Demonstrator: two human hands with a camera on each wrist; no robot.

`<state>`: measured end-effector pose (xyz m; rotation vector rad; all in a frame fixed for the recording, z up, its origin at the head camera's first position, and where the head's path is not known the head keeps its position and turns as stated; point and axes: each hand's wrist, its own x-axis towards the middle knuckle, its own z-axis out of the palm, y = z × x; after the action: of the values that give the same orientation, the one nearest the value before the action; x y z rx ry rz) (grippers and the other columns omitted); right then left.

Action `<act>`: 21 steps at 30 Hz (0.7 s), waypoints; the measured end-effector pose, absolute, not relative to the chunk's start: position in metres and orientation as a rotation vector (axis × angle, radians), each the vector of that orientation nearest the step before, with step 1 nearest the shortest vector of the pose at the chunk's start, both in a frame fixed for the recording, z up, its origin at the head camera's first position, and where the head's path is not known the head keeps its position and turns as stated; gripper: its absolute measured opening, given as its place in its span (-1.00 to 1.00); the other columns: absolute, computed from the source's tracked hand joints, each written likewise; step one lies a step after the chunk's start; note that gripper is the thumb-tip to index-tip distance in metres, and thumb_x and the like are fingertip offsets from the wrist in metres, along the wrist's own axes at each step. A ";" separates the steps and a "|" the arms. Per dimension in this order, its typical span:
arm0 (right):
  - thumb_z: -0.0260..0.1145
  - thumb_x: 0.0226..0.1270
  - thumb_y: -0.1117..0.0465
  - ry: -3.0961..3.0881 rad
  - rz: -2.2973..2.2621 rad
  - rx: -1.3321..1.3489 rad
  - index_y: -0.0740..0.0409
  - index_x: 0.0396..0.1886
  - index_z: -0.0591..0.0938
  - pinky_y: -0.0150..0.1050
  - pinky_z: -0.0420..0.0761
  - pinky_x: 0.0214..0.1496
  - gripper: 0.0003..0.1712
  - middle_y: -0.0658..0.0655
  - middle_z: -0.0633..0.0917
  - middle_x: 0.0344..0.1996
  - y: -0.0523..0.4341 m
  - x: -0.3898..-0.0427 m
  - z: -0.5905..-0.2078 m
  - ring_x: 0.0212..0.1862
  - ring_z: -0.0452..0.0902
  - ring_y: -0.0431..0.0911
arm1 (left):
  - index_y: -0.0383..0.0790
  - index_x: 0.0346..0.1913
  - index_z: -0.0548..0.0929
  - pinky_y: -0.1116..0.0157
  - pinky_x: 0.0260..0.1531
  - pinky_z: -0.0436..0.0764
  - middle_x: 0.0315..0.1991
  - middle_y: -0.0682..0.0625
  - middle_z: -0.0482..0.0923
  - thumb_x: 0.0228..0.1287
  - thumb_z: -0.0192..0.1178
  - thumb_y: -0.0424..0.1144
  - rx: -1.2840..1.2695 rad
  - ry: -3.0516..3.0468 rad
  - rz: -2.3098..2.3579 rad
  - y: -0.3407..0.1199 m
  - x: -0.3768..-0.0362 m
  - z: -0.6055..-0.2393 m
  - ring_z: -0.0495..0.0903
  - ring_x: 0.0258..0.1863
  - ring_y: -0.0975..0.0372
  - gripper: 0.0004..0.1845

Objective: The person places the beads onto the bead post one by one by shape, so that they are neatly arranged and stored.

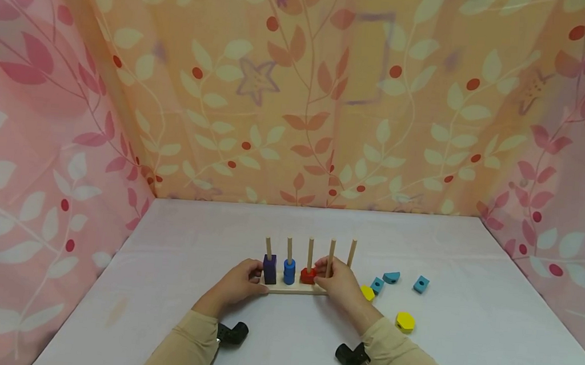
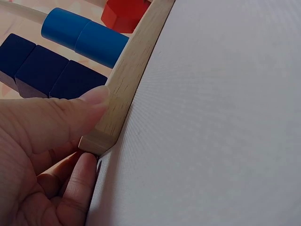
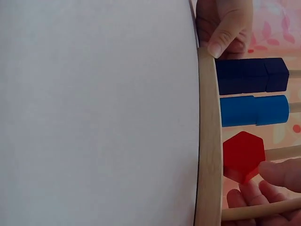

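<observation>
A wooden peg stacker [image 1: 289, 290] with several upright pegs stands on the table. My left hand [image 1: 239, 281] grips the left end of its base; in the left wrist view the thumb lies on the front edge and a finger sits against the end. Purple square blocks [image 2: 42, 66] fill the first peg's lower part, and blue round blocks [image 2: 82, 35] the second's. Around the third peg, low by the base, is a red block [image 3: 242, 155]. My right hand [image 1: 341, 284] reaches past the fourth peg and pinches that red block between thumb and fingers.
Right of the stacker lie loose blocks: a yellow hexagon [image 1: 405, 322], another yellow block [image 1: 367, 293] partly behind the right arm, a teal half-round block [image 1: 391, 277] and teal square blocks [image 1: 421, 284]. Patterned cloth [image 1: 299, 91] walls the table at back and sides.
</observation>
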<state>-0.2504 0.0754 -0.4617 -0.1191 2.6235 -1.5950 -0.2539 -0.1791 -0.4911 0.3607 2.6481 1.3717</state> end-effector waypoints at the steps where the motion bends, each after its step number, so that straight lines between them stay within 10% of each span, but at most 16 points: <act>1: 0.33 0.09 0.38 2.627 -1.586 -0.123 0.21 -0.16 0.54 -0.14 0.56 -0.03 -0.72 0.09 0.63 -0.26 0.076 -0.249 -0.461 -0.20 0.56 -0.06 | -0.34 0.01 0.46 0.15 0.01 0.49 -0.02 -0.13 0.43 -0.06 0.40 -0.29 0.351 2.647 1.373 -0.179 -0.254 -0.491 0.47 -0.03 0.11 -0.47; 13: 0.23 0.18 0.43 2.449 -1.689 -0.279 0.33 0.18 0.40 -0.13 0.49 0.07 -0.48 0.30 0.52 0.06 0.107 -0.234 -0.440 0.10 0.46 0.10 | -0.31 0.00 0.47 0.13 0.03 0.47 -0.03 -0.11 0.44 -0.06 0.41 -0.24 0.348 2.653 1.355 -0.180 -0.255 -0.491 0.45 -0.02 0.12 -0.47; 21: 0.26 0.19 0.34 2.475 -1.584 -0.293 0.29 -0.02 0.52 -0.31 0.58 -0.16 -0.67 0.25 0.60 -0.12 0.152 -0.226 -0.427 -0.14 0.53 -0.03 | -0.32 0.01 0.47 0.14 0.03 0.47 -0.03 -0.11 0.44 -0.08 0.42 -0.24 0.351 2.665 1.340 -0.180 -0.257 -0.493 0.45 -0.01 0.12 -0.45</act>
<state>-0.2258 0.1521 -0.4272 -0.2926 2.4753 -1.5839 -0.2567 -0.1804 -0.4928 0.3508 2.6652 1.3399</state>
